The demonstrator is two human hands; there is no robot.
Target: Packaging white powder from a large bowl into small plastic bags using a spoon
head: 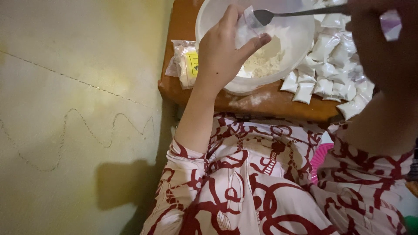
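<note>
Pouch (246, 25), small and of clear plastic, sits pinched between the thumb and fingers of the left hand (222, 52), held open over a white bowl (296, 39). Nearest the camera lies the person's lap in cloth patterned red and white, with a pale floor to the left. Beyond the lap stands a low wooden table (261, 104), dusted with a little powder. On it rests the bowl, with white powder (263, 63) heaped at the bottom. The right hand (379, 39), dark and blurred at the right edge, grasps a metal spoon (265, 16) by its handle; the spoon's tip meets the pouch's mouth. Filled pouches (331, 65) lie piled right of the bowl, and a bundle of empty bags (185, 65) sits left of it.
</note>
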